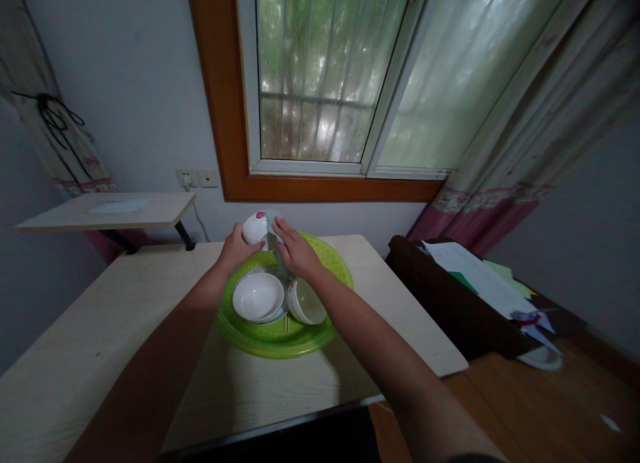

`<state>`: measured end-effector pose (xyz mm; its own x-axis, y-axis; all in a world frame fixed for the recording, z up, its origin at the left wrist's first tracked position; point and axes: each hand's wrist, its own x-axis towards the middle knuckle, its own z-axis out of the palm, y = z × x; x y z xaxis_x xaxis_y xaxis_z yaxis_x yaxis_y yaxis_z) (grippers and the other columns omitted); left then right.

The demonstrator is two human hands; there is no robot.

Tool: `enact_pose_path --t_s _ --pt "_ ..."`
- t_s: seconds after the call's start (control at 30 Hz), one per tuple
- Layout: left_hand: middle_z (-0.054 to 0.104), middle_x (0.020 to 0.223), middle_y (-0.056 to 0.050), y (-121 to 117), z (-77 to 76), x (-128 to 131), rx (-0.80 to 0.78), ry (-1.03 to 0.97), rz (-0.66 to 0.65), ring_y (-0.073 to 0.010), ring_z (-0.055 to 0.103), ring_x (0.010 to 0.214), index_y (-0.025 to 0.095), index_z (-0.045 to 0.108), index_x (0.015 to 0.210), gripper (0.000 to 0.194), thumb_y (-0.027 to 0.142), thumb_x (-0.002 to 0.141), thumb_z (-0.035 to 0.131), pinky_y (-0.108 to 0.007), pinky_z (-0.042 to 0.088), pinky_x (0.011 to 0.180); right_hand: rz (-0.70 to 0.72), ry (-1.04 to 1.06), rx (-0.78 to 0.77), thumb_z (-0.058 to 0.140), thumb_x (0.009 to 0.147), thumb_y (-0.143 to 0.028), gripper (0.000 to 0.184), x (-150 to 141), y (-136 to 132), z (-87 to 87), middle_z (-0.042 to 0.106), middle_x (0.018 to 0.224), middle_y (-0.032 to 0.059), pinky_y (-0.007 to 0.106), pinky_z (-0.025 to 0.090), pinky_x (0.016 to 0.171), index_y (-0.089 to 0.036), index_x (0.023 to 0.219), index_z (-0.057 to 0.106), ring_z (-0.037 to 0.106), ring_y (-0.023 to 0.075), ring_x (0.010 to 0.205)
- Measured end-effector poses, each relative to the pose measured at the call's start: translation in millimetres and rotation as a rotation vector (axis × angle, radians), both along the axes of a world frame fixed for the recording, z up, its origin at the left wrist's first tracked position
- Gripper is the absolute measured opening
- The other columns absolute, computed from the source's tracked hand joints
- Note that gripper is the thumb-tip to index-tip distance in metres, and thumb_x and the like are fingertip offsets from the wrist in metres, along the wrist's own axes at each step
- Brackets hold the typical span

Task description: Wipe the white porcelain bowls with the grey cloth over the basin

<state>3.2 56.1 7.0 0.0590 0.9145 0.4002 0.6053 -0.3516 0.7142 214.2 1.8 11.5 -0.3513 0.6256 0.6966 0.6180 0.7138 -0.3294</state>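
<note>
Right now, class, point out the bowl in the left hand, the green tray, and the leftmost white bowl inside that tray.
Held bowl (pixel 253 229), head view: white outer side.
Green tray (pixel 280 349), head view: near rim.
Leftmost white bowl (pixel 257 298), head view: inside bottom.

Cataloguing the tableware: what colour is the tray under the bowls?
The tray is bright yellow-green, as the head view shows.

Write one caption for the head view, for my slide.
Left hand holding a white, pink-marked bowl, right hand beside it, above a green tray with more bowls.
</note>
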Motion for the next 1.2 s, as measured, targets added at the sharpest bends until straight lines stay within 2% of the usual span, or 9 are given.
enact_pose_path --t_s 0.17,0.3,0.37,0.53,0.63,0.73,0.9,1.03,1.2 --pt "0.068 0.094 -0.005 -2.8 -1.0 2.2 -0.003 0.033 -0.101 -0.0203 0.064 0.081 0.021 0.048 0.101 0.048 0.04 0.068 0.077 -0.033 0.05 0.07 0.122 -0.197 0.083 0.05 0.099 -0.018 0.058 -9.5 -9.8 8.0 0.034 0.166 0.0071 0.051 0.024 0.129 -0.023 0.156 0.042 0.018 0.0224 0.159" --pt "0.068 0.118 -0.013 -6.7 -0.8 4.8 0.095 0.021 -0.261 -0.0251 0.067 0.102 0.018 0.049 0.118 0.059 0.037 0.069 0.077 -0.038 0.052 0.089 0.113 -0.262 0.094 0.051 0.1 -0.022 0.055 -14.6 -12.7 10.1 0.037 0.165 0.0073 0.05 0.02 0.13 -0.022 0.155 0.044 0.021 0.0226 0.158" --pt "0.068 0.119 -0.012 -8.5 -1.2 6.1 0.102 0.043 -0.293 -0.0257 0.067 0.102 0.018 0.049 0.12 0.063 0.034 0.066 0.078 -0.037 0.053 0.088 0.085 -0.237 0.077 0.05 0.1 -0.022 0.055 -14.4 -11.2 9.4 0.037 0.165 0.0079 0.05 0.02 0.13 -0.021 0.155 0.044 0.022 0.0226 0.158" --pt "0.069 0.094 -0.005 -11.6 -0.1 7.8 0.015 0.142 -0.198 -0.0223 0.066 0.083 0.021 0.049 0.102 0.049 0.039 0.065 0.076 -0.03 0.049 0.066 -0.019 -0.007 -0.017 0.044 0.103 -0.025 0.052 -5.6 -0.2 3.6 0.037 0.165 0.0071 0.047 0.025 0.129 -0.023 0.155 0.044 0.027 0.0199 0.156" --pt "0.069 0.096 -0.006 -12.6 2.1 6.8 0.038 0.148 -0.16 -0.0221 0.066 0.085 0.021 0.049 0.099 0.049 0.044 0.066 0.076 -0.029 0.047 0.066 -0.052 0.133 -0.09 0.039 0.104 -0.03 0.051 3.4 7.2 -1.2 0.04 0.164 0.0069 0.044 0.029 0.127 -0.023 0.155 0.044 0.036 0.0187 0.153" --pt "0.068 0.096 -0.006 -12.6 3.8 4.6 0.05 0.135 -0.145 -0.0215 0.065 0.085 0.021 0.048 0.097 0.05 0.05 0.068 0.076 -0.029 0.046 0.066 -0.114 0.23 -0.176 0.038 0.105 -0.035 0.051 10.6 11.8 -4.6 0.049 0.157 0.0084 0.043 0.035 0.124 -0.022 0.153 0.046 0.047 0.02 0.146" --pt "0.067 0.095 -0.006 -10.0 3.1 1.8 0.042 0.102 -0.12 -0.022 0.065 0.083 0.021 0.048 0.097 0.051 0.049 0.066 0.077 -0.029 0.047 0.065 -0.184 0.268 -0.225 0.038 0.105 -0.036 0.05 12.3 12.7 -5.8 0.057 0.15 0.0099 0.044 0.04 0.12 -0.02 0.15 0.051 0.054 0.0228 0.14" --pt "0.067 0.093 -0.006 -6.8 0.5 1.0 0.049 0.087 -0.12 -0.0221 0.065 0.082 0.021 0.049 0.097 0.052 0.05 0.066 0.078 -0.03 0.047 0.065 -0.119 0.17 -0.113 0.041 0.104 -0.03 0.05 6.7 7.8 -3.0 0.05 0.156 0.0119 0.044 0.035 0.124 -0.018 0.152 0.047 0.048 0.0225 0.145" --pt "0.069 0.092 -0.005 -5.2 -2.1 1.2 0.043 0.102 -0.155 -0.0217 0.065 0.081 0.02 0.05 0.099 0.051 0.044 0.064 0.079 -0.031 0.049 0.067 0.021 -0.088 0.078 0.046 0.101 -0.019 0.053 -4.4 -1.8 3.7 0.04 0.163 0.0084 0.049 0.027 0.128 -0.021 0.154 0.045 0.025 0.0213 0.157"
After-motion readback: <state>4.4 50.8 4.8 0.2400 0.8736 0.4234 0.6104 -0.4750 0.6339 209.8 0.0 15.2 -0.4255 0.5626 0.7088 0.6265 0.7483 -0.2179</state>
